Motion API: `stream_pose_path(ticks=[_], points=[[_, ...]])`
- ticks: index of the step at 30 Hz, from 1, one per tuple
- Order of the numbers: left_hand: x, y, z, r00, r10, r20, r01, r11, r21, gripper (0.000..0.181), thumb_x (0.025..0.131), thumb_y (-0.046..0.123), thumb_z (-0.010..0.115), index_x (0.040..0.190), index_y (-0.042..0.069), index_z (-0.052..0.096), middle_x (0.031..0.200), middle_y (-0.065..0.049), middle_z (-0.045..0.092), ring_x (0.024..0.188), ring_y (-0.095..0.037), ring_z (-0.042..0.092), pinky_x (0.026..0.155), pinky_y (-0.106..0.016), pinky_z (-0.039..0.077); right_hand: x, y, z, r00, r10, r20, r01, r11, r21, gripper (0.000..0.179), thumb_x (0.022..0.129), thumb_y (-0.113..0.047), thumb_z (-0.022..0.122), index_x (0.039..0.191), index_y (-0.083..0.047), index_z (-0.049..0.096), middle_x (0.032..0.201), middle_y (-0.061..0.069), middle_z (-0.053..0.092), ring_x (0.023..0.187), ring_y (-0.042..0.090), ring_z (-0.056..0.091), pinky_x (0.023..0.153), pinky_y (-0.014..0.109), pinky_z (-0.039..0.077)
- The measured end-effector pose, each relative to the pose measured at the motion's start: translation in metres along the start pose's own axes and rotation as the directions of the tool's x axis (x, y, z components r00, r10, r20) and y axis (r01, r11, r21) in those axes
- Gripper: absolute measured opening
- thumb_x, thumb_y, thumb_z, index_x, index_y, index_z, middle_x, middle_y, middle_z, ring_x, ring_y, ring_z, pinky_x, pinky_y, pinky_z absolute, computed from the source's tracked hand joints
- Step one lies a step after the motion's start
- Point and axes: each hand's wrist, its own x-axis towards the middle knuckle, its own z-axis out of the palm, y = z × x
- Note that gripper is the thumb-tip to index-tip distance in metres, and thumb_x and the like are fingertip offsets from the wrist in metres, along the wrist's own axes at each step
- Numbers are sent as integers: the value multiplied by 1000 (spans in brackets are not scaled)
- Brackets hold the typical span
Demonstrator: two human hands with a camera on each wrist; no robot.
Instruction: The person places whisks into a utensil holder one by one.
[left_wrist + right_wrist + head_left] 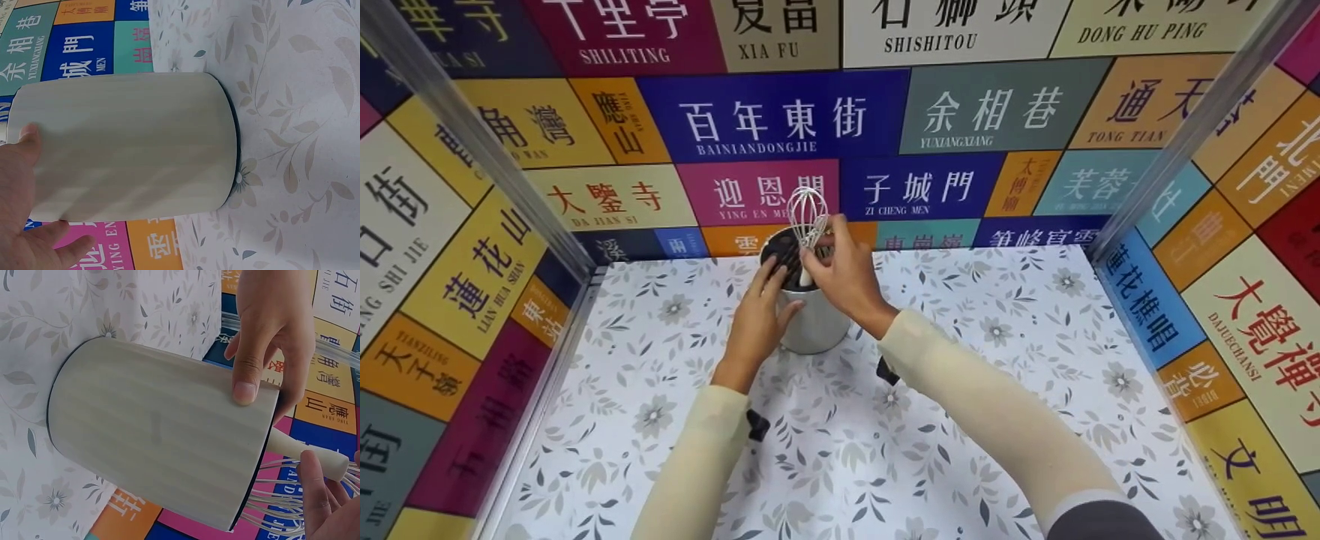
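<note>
A pale cylindrical utensil holder (814, 322) with a dark inside stands upright near the back of the table. My left hand (761, 319) grips its rim, thumb on the outer wall and fingers over the opening. In the right wrist view that thumb presses the holder (157, 427) just below the rim. Between thumb and fingers, my right hand (844, 270) pinches a whisk (808, 206). Its wire loops point up and its pale handle (309, 453) reaches down into the opening. More wire loops (275, 509) show beside the rim.
The table is covered with a floral cloth (885, 465). Panels with coloured place-name signs (780, 112) rise behind and on both sides. Clear-edged posts (510, 150) stand at the back corners. Black wrist mounts (757, 425) show below the sleeves.
</note>
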Motion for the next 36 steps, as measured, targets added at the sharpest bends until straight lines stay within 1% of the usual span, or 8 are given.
stream_pose_path(ticks=[5, 8, 12, 15, 23, 28, 36], points=[[0, 0, 0, 1000, -7, 9, 7, 1000, -8, 66, 98, 39, 68, 153, 10, 47, 165, -10, 34, 145, -34, 45, 117, -50, 41, -1, 0, 0, 1000, 16, -2, -16, 1000, -9, 39, 94, -29, 72, 122, -10, 52, 106, 13, 77, 76, 17, 76, 63, 30, 61], [0, 0, 0, 1000, -14, 18, 14, 1000, -7, 66, 98, 39, 68, 153, 10, 47, 166, -9, 33, 146, -33, 44, 117, -50, 41, -1, 1, 0, 1000, 31, 5, -31, 1000, 1, 42, 94, -30, 74, 124, -11, 52, 107, 14, 77, 76, 16, 76, 64, 31, 62], [-1, 1, 0, 1000, -10, 15, 10, 1000, 7, 66, 98, 38, 68, 154, 10, 46, 166, -9, 33, 145, -32, 45, 117, -49, 42, -2, 2, -1, 999, 47, 14, -48, 999, 23, 47, 93, -33, 74, 128, -10, 51, 110, 13, 76, 78, 16, 77, 65, 31, 62], [-2, 1, 0, 1000, -2, 9, 2, 1000, 12, 66, 98, 38, 68, 154, 9, 46, 166, -10, 34, 145, -32, 46, 116, -48, 43, -3, 2, -1, 998, 55, 20, -56, 998, 39, 48, 93, -35, 74, 128, -11, 51, 112, 12, 75, 79, 15, 77, 64, 31, 62], [-2, 0, 0, 1000, 1, 11, -1, 1000, 5, 65, 98, 37, 68, 153, 9, 47, 165, -10, 34, 144, -33, 46, 116, -49, 42, -3, 2, -3, 997, 76, 24, -78, 992, 95, 48, 94, -37, 74, 125, -9, 51, 112, 7, 72, 85, 18, 77, 74, 32, 64], [-1, -1, 0, 1000, 16, -2, -16, 1000, -2, 65, 98, 36, 69, 153, 8, 47, 165, -11, 35, 144, -34, 47, 116, -49, 42, -2, 1, -5, 995, 94, 36, -97, 988, 122, 51, 92, -40, 75, 126, -10, 50, 116, 8, 72, 87, 19, 77, 75, 33, 64], [-1, -1, 0, 1000, 17, 0, -17, 1000, -12, 65, 98, 35, 69, 153, 8, 48, 165, -11, 35, 145, -33, 45, 118, -48, 41, -2, 1, -8, 997, 79, 17, -80, 987, 139, 52, 93, -43, 74, 124, -9, 50, 114, 7, 74, 85, 18, 78, 74, 33, 64]])
